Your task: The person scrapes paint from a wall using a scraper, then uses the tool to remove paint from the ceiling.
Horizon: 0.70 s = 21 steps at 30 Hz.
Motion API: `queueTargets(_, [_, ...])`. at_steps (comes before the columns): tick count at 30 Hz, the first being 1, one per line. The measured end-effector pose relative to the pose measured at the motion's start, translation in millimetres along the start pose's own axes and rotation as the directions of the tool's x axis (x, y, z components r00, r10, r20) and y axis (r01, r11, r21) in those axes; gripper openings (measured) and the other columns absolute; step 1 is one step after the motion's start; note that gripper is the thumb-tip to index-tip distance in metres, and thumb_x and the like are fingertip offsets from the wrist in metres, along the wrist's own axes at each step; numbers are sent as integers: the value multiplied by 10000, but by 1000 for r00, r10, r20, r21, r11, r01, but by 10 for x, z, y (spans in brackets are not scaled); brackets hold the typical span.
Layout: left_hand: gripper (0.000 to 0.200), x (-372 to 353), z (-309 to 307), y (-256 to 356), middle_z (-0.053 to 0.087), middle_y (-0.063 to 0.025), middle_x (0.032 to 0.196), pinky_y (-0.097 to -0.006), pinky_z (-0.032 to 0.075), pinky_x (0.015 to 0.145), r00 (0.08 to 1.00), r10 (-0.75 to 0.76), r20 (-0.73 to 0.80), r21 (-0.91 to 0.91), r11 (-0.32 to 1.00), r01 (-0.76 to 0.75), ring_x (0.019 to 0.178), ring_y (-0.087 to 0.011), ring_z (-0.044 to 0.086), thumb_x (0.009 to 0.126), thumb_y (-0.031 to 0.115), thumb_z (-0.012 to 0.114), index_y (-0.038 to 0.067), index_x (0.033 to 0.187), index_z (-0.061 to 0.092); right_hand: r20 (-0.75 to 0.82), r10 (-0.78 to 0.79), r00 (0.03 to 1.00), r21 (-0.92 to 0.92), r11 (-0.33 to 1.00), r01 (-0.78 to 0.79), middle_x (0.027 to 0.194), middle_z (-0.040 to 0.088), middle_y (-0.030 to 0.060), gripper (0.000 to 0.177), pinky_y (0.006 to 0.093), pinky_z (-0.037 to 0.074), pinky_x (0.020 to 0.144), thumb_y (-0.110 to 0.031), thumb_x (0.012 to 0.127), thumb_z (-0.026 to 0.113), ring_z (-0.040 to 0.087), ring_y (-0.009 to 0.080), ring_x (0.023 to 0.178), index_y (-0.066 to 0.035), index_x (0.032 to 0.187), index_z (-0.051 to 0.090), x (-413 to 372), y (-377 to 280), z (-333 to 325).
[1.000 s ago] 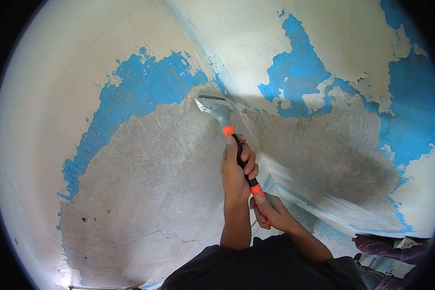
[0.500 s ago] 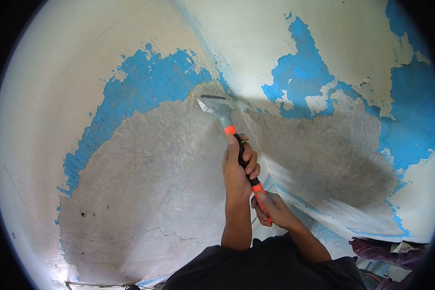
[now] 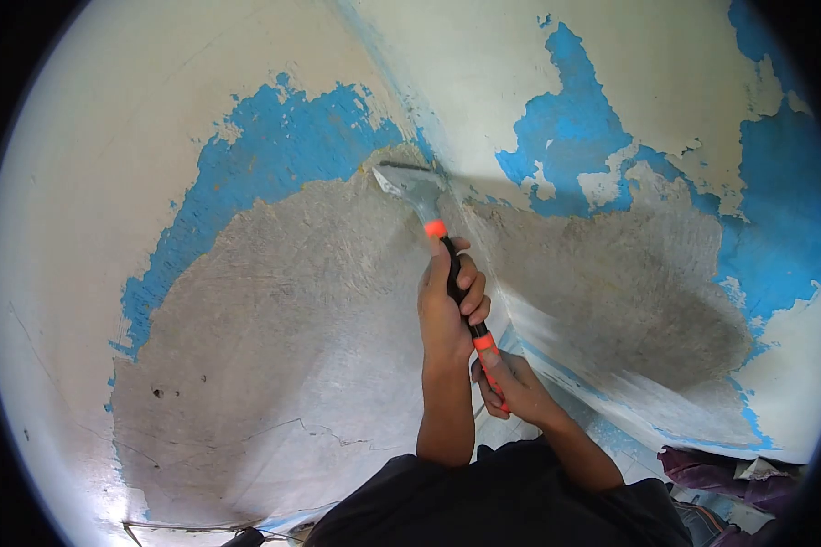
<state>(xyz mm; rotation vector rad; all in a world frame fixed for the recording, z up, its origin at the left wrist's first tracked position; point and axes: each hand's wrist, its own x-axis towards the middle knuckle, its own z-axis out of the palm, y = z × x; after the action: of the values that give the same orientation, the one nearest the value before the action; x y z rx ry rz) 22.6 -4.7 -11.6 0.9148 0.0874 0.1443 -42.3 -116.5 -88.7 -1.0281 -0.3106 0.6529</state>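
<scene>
Wall (image 3: 91,228), two faces meeting at a corner seam (image 3: 506,314), which I use as the reference. Left of the seam: a large patch of bare grey plaster (image 3: 274,346), bordered above by blue paint (image 3: 283,146), with cream topcoat (image 3: 109,137) beyond that. Right of the seam: a second grey patch, with blue and cream flaking above it. Far right of the seam and low: a purple cloth bundle (image 3: 730,465). No bucket, tray or other container shows, so no contents to log. Scraper (image 3: 429,211): the blade lies flat on the wall just left of the seam's upper end, its edge at the line where grey meets blue. My left hand (image 3: 447,310) is wrapped closed round the black grip, just left of the seam; my right hand (image 3: 511,387) is closed round the orange butt end, touching the seam line lower down. Judgement: the step in hand is stripping paint at the corner. The next stroke calls for a low blade angle and a firm push upward under the blue edge.
</scene>
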Motion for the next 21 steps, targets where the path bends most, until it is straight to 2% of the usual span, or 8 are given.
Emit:
queueTargets(10, [380,-13,1,-25,370,52,655,-188,229,342,1000,-12,-27,21,1000,13,441,-24,286,1023,420,439,54,1086,518,4,1,1000,13,1000,-1,528,384,-11,486,255,295,386,-465,1032,364,370,86,379,-16,907,500,-43,47,-11])
queueTargets(21, [393,78,47,-51,375,49,650,-194,220,340,1000,2,26,-5,1000,-2,437,-27,283,1016,435,450,53,1082,518,-28,-4,1000,-19,1000,3,524,392,-8,488,247,284,373,-469,1033,366,370,84,366,-22,879,487,-11,-39,-77])
